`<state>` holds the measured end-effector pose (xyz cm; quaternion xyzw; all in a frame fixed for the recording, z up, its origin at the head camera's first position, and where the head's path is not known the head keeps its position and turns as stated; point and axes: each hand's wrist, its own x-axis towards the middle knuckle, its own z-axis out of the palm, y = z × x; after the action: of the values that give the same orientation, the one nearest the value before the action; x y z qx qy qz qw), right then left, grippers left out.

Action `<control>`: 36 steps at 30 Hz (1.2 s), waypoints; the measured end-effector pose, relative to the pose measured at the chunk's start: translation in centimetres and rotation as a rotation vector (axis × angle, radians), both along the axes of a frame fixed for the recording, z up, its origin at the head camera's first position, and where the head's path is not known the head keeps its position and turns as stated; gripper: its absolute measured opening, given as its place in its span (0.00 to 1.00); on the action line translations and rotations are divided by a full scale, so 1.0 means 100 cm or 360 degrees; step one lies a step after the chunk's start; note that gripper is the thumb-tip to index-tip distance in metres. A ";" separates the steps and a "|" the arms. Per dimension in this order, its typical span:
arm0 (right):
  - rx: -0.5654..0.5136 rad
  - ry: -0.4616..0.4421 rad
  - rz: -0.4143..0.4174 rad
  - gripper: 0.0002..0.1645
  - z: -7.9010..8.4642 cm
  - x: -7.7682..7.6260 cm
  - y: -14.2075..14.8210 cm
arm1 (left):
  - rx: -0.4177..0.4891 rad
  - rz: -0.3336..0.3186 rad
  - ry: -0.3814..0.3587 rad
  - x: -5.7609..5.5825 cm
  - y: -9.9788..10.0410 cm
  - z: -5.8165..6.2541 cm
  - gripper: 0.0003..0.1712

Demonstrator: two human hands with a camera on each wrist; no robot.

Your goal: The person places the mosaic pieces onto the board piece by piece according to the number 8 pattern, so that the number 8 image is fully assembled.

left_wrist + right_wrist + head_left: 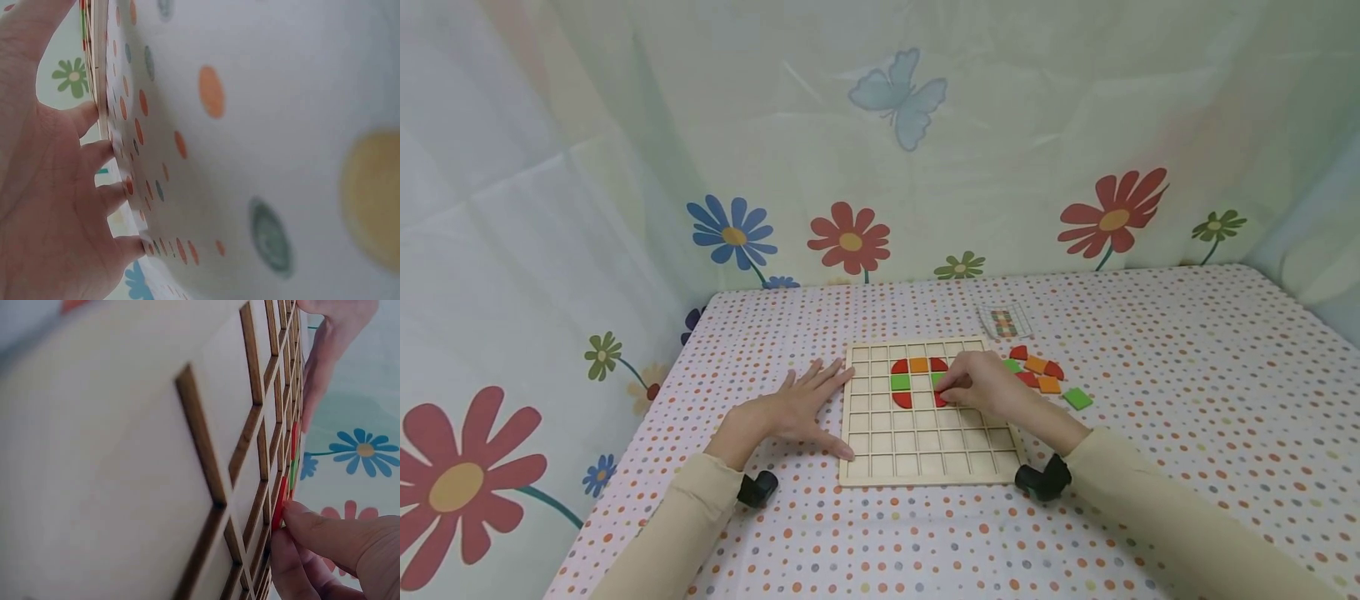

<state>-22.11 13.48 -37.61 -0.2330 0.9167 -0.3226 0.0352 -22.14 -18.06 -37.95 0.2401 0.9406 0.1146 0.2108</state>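
A wooden grid board (925, 481) lies on the table. My left hand (801, 408) rests with spread fingers along its left edge, thumb near the lower corner. Over the grid, my right hand (992, 385) pinches a red rounded-corner tile (279, 503) between thumb and fingers, low at a cell. Set in nearby cells are an orange square tile (919, 365), a green square tile (900, 382) and a red rounded-corner tile (902, 401), among several others. The hand partly covers the right-hand tiles.
Several loose red, orange and green tiles lie right of the board, with one green square tile (1078, 398) farthest out. A small card with a coloured pattern (1003, 321) lies behind the board. The dotted tablecloth (1187, 400) reaches back to a flowered curtain (1015, 167).
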 end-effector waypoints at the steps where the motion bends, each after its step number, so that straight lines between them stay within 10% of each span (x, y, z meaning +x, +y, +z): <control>1: -0.0001 -0.0001 -0.0002 0.04 0.000 0.000 0.000 | 0.0003 -0.0001 0.0004 0.000 0.000 0.000 0.73; 16: -0.0032 0.0069 0.0105 0.07 0.003 0.003 0.041 | 0.0011 0.0011 0.0008 0.000 -0.001 -0.002 0.73; 36: 0.0208 0.0218 -0.0075 0.15 -0.003 0.007 0.134 | -0.0037 0.0002 -0.0012 -0.004 0.002 0.000 0.73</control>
<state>-21.43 26.88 -37.86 -0.2301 0.9413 -0.2461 -0.0201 -22.58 -17.89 -37.97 0.2366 0.9413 0.1046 0.2170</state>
